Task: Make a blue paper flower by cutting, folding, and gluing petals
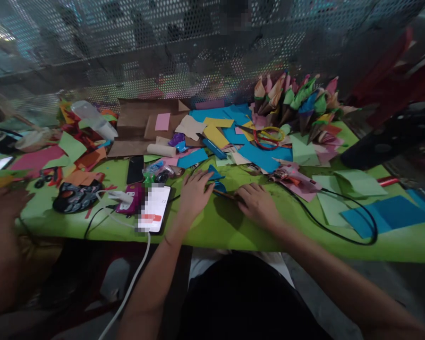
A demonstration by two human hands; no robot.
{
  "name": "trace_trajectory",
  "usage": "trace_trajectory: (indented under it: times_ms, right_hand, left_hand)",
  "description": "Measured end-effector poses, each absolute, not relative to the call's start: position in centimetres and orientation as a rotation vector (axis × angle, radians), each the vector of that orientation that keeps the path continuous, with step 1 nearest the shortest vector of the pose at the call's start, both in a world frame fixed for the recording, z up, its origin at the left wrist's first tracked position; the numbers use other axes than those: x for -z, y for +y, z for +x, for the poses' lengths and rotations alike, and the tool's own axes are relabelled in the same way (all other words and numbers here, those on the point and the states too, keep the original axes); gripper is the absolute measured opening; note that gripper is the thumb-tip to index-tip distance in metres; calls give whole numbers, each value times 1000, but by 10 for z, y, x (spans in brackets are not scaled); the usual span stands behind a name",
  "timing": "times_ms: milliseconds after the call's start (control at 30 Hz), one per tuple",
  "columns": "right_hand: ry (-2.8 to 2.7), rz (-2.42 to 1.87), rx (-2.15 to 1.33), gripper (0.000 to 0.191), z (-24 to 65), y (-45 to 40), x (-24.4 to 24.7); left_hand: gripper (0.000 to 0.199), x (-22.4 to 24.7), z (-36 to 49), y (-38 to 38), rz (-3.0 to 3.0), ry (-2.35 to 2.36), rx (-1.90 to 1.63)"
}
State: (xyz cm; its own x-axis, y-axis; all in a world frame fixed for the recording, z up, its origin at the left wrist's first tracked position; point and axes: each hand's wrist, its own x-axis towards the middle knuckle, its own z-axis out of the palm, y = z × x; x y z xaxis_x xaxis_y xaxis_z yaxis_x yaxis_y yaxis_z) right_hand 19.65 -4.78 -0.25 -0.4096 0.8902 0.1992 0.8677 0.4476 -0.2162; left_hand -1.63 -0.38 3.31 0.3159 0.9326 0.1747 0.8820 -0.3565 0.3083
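Blue paper (217, 174) lies on the green tabletop (241, 232) between the two hands, nearer the left one, its visible corner pointing far and left. From its near side a thin brown stick (226, 194) runs out to the right, its long axis nearly left to right, with the right end slightly nearer than the left. The hands are apart, both palm down. The left hand (195, 191) rests with its fingers over the left part of the paper; whether they pinch it I cannot tell. The right hand (257, 202) has its bent fingers at the stick's right end, and I cannot tell if they close on it. Just left of the left hand lies a lit phone (156, 208), beside a purple power socket (131, 200). Right of the right hand, on the far side, sits a pink glue gun (299, 178) with a black cord (354, 243) looping near and right
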Motion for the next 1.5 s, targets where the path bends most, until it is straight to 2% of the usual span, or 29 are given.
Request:
trace_trajectory:
  times_ms: [300, 467, 667, 1000, 1167, 1300, 1500]
  right_hand:
    - [-2302, -1256, -123, 21, 201, -51, 2]
    - [-1988, -1129, -445, 19, 209, -53, -6]
    - [-1451, -1222, -772, 17, 215, -43, -1]
    - [-1109, -1172, -1222, 26, 188, -8, -4]
    - [-1136, -1109, -1172, 28, 173, 28, -7]
    - [-1434, -1276, -867, 33, 180, 32, 1]
    - [-1903, -1347, -636, 17, 186, 8, 1]
  left_hand:
    - [25, -36, -31, 32, 2031, 1626, -603]
    - [23, -31, -35, 45, 1862, 1689, -741]
    - [29, -16, -24, 55, 1999, 1777, -596]
    - [14, -13, -14, 49, 2186, 1912, -457]
    - [12, -18, -30, 43, 1978, 1914, -606]
    - [9, -20, -44, 39, 1803, 1909, -766]
    - [9, -10, -47, 43, 1672, 1793, -1011]
